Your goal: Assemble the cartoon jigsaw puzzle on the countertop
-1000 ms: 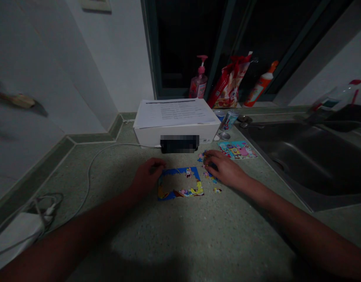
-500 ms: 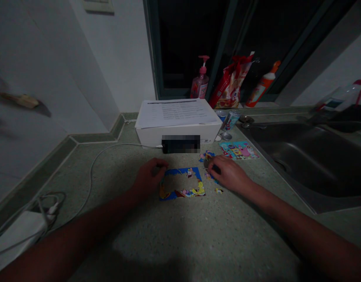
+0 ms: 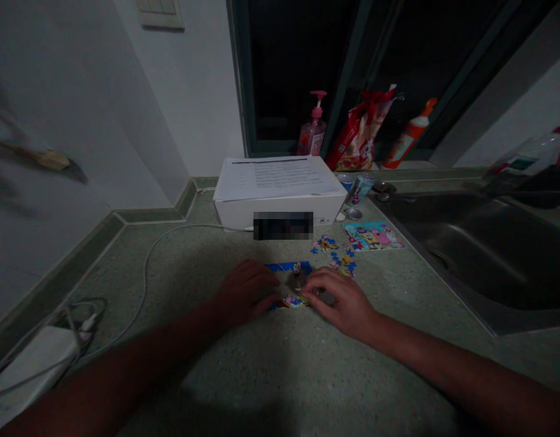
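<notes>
A partly assembled jigsaw puzzle (image 3: 286, 266) lies on the counter, its blue top edge and colourful bottom edge showing around a bare middle. My left hand (image 3: 246, 290) rests over its left side, fingers stretched and the thumb apart, hiding that part of the frame. Over the right side, my right hand (image 3: 341, 300) has thumb and forefinger pinched together on a small puzzle piece (image 3: 300, 289), blurred and mostly hidden. Loose puzzle pieces (image 3: 345, 261) lie scattered beyond my right hand, with another cluster (image 3: 326, 243) farther back.
A cartoon picture card (image 3: 373, 236) lies near the steel sink (image 3: 471, 243). Behind the puzzle stands a white box (image 3: 239, 212) with printed sheets on top and a blurred-out dark object before it. Cans (image 3: 361, 189) stand beside the box; a white cable (image 3: 146, 267) runs along the left.
My right hand has moved left from the loose pieces to the puzzle's right side. My left hand has shifted slightly right and down, its fingers spreading over the left edge.
</notes>
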`<state>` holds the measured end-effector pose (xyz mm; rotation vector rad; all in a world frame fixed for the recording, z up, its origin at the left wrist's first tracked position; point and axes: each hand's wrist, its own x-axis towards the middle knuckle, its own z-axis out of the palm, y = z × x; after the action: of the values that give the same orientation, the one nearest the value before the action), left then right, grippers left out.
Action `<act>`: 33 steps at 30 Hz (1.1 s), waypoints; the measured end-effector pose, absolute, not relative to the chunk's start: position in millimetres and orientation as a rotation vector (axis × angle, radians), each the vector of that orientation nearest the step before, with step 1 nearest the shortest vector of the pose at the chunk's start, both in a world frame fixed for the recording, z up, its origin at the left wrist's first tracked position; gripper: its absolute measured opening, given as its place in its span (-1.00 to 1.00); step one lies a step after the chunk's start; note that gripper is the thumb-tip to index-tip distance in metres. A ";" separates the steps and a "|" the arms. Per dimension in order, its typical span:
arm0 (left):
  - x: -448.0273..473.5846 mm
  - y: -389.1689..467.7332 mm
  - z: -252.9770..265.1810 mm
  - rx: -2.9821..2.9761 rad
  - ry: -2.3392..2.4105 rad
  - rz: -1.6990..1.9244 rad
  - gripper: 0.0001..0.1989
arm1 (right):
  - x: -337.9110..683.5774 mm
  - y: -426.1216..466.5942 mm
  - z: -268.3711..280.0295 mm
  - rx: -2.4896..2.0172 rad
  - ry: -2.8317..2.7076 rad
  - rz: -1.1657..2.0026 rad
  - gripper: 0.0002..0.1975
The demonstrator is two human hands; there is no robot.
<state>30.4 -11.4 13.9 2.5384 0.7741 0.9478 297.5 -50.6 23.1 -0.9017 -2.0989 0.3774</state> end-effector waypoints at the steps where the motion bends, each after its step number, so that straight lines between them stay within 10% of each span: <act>1: 29.7 -11.2 13.6 2.562 0.757 0.939 -0.90 | 291.8 -52.1 22.7 -0.880 -2.082 0.415 -0.90; 33: 32.5 -18.6 15.1 2.296 0.589 1.013 -0.90 | 272.8 -54.2 18.3 -0.735 -2.160 0.122 -0.68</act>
<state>32.5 -18.6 15.1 2.2962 0.5889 1.0129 272.8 -54.2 18.3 -0.7346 -2.1602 0.1224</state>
